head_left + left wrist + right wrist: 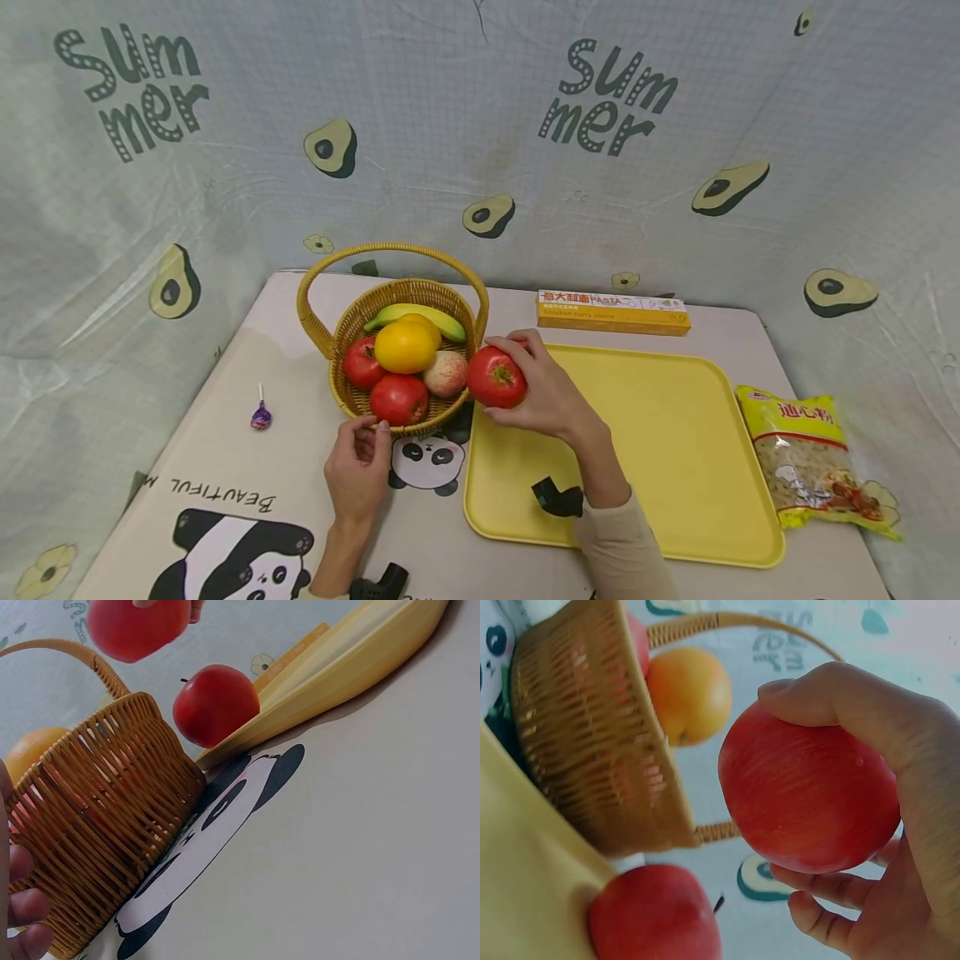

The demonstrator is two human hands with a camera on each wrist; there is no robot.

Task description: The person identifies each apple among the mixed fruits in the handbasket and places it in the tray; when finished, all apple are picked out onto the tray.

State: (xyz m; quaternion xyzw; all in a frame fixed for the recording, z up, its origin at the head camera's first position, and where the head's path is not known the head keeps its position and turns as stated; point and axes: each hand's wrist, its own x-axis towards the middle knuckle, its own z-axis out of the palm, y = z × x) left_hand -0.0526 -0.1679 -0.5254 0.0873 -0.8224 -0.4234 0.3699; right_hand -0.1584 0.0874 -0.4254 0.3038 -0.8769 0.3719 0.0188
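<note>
My right hand [546,390] grips a red apple [810,791] between thumb and fingers, raised beside the right rim of the wicker basket [112,795]. A second red apple [216,706] sits on the near-left part of the yellow tray [637,450]; in the head view it is hidden beneath the held one. At the basket's front rim, my left hand [358,467] pinches the edge with curled fingers. Inside the basket lie a banana [420,318], an orange-yellow fruit [405,347] with another behind it, two red apples [400,400] and a pinkish peach [447,373].
A pasta box [613,315] lies behind the tray, and a yellow bag of pasta [813,458] is at its right. To the left of the basket is a wrapped lollipop [261,415]. The basket's tall handle [390,247] arches over its back.
</note>
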